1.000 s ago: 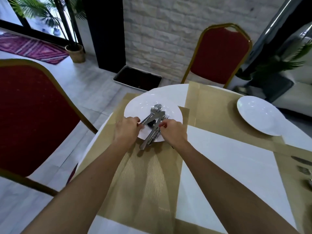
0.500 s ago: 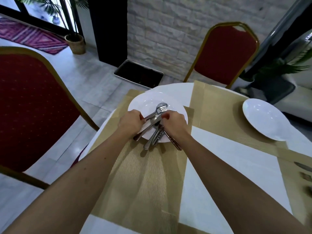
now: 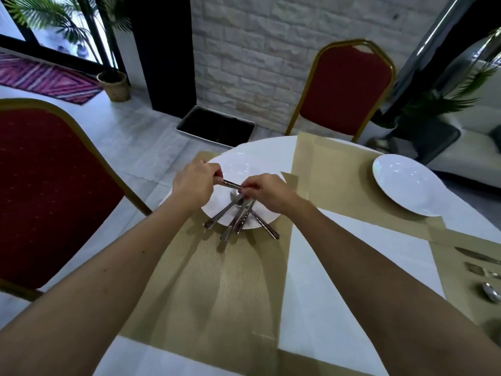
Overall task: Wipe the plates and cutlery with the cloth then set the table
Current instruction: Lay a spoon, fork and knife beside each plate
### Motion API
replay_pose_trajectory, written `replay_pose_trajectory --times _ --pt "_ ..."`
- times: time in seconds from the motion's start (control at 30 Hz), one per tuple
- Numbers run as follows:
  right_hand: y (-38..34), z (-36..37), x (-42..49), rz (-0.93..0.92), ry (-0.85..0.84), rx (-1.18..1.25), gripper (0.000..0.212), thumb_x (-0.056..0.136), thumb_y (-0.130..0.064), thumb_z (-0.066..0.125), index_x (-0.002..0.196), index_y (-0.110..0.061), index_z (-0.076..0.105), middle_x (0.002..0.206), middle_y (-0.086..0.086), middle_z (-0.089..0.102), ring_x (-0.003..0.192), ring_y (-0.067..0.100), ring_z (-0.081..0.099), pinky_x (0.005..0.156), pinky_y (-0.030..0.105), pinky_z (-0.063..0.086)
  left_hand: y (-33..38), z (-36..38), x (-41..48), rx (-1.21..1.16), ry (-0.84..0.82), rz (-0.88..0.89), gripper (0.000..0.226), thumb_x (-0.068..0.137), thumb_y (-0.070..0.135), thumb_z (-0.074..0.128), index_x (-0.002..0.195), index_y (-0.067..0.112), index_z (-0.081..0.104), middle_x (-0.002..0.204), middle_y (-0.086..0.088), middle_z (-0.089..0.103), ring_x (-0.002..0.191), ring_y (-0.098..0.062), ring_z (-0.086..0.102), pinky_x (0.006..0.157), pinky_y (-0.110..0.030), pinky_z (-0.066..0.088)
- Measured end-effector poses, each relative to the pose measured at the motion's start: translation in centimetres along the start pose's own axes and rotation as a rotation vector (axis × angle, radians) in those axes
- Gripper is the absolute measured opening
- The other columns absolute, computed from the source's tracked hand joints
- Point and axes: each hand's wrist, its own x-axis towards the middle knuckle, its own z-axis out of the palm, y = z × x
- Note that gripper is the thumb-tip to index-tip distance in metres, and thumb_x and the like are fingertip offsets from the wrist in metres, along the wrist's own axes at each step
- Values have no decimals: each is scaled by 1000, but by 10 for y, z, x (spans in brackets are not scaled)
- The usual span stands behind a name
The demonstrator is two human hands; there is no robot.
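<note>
A white plate (image 3: 238, 166) lies on a gold placemat (image 3: 217, 280) at the table's far left. Several pieces of steel cutlery (image 3: 235, 218) fan out over the plate's near rim. My left hand (image 3: 193, 185) and my right hand (image 3: 267, 189) hover just above the plate and pinch the two ends of one cutlery piece (image 3: 231, 184), held level between them. Which kind of piece it is cannot be made out. No cloth is visible.
A second white plate (image 3: 406, 183) sits on another placemat (image 3: 333, 180) at the right. A knife (image 3: 477, 255) and a spoon (image 3: 490, 293) lie at the right edge. Red chairs stand at the left (image 3: 46, 191) and behind the table (image 3: 344, 93).
Both hands rose from the cutlery pile and lifted one piece out of it, now stretched between them. The remaining pieces lie fanned on the plate's near rim.
</note>
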Motion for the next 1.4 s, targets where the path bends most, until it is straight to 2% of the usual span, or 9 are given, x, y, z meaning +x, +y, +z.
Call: replay_pose_trajectory --times 0.13,0.23,0.37,0.5,0.57,0.7,0.97,1.23,1.4 --pt "9 3 -13 36 22 74 17 91 -26 63 103 -19 73 94 -3 72 82 11 62 79 32 49 10 16 -11 -278 79 -110 15 90 20 63 103 13 66 101 -6 59 90 -22 56 74 -28 38" --pt "5 6 -21 60 48 300 13 90 -21 66 97 -13 74 84 -1 73 70 8 61 75 29 48 23 26 -22 -713 210 -432 41 83 26 71 117 16 51 104 1 63 92 -16 60 85 -28 44" --pt "4 3 -25 124 112 469 15 83 -18 74 95 -9 75 82 1 73 73 9 65 84 29 53 44 43 -17 -1197 73 -659 25 78 31 75 90 18 57 87 -10 72 84 -27 71 87 -44 55" --pt "21 -25 -42 156 162 532 20 85 -15 72 99 -1 73 80 5 72 63 5 60 57 6 45 77 40 -7 -1238 66 -597 12 84 21 72 86 12 63 76 -6 70 64 -17 68 61 -24 59" --pt "37 -40 -50 182 195 550 18 88 -12 68 100 0 72 68 -1 69 52 0 56 50 8 40 93 42 -2 -1307 38 -600 14 85 19 70 91 9 64 77 -6 69 62 -13 67 51 -19 55" --pt "80 -62 -54 311 360 665 10 93 -7 60 92 -3 69 72 6 64 58 20 52 58 27 45 121 59 15 -1308 3 -582 15 83 22 72 89 9 66 85 -10 72 74 -21 69 77 -34 59" --pt "204 -88 -20 630 694 400 27 93 -3 49 110 -15 66 103 3 65 90 22 60 76 27 47 173 112 56 -1214 -20 -423 10 88 15 65 79 12 66 61 7 68 52 -7 61 59 -21 55" --pt "246 -77 -11 626 701 275 27 96 -4 43 115 -7 62 111 13 62 100 27 58 77 30 43 196 146 84 -1078 -52 -378 15 89 17 65 74 19 63 52 11 66 40 2 57 56 -18 53" --pt "252 -77 -18 611 672 3 23 94 0 45 111 -3 60 103 15 63 96 29 62 77 36 53 212 158 85 -1034 -82 -348 10 90 16 64 95 8 65 75 0 67 47 -3 59 56 -18 55"
